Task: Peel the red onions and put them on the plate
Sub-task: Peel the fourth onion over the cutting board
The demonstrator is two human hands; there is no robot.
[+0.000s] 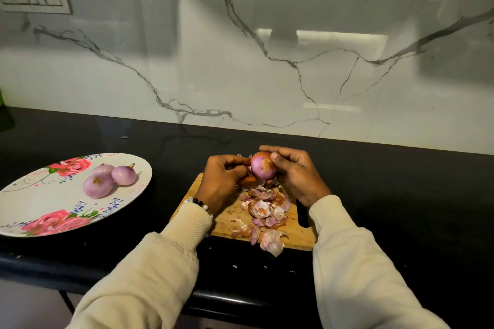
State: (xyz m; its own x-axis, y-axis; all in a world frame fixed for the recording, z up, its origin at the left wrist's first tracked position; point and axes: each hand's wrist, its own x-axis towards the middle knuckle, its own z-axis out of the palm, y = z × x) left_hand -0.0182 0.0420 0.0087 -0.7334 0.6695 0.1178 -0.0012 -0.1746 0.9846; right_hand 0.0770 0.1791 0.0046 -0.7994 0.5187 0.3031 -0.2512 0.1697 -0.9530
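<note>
Black counter [374,195], both hands [222,181] around onion [262,168]

Half-peeled red onion [263,168] aloft; three peeled onions [109,180] on floral plate [40,211]

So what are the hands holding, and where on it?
A red onion, gripped between both: the right hand curls over its top and right side, the left hand holds its left side, above the cutting board.

Both hands, left hand [223,179] & right hand [295,173], grip half-peeled onion [262,167] over cutting board [299,235].
</note>
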